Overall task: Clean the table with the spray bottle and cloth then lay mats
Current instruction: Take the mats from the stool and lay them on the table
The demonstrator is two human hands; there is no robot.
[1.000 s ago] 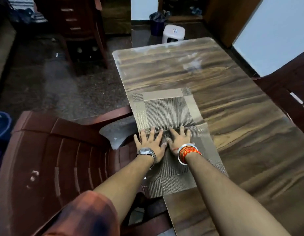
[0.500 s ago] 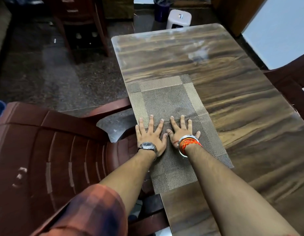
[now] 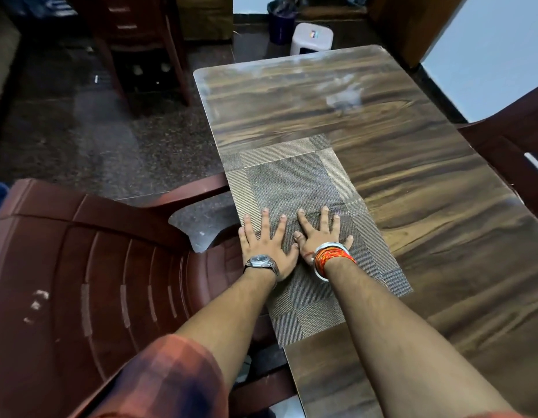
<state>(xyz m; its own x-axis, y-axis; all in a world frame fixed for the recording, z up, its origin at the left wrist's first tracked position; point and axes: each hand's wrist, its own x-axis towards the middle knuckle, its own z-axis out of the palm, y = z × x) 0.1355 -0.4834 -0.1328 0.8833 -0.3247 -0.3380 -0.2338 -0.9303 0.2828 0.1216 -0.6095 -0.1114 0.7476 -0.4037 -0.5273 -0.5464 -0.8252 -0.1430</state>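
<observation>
Woven mat (image 3: 294,182) lies flat on the wood-grain counter (image 3: 427,206), along its left edge, long axis running near to far. Left hand (image 3: 266,247) and right hand (image 3: 317,236) are both palm-down on the mat's near half, side by side, thumbs almost touching. Fingers are spread straight and grip nothing. Wristwatch (image 3: 260,262) on left wrist; metal bangle (image 3: 328,260) with orange threads on right. Pale smear (image 3: 343,98) on far counter, well apart from the mat. Brown plastic chair (image 3: 95,267) at left, its armrest just beside the mat.
</observation>
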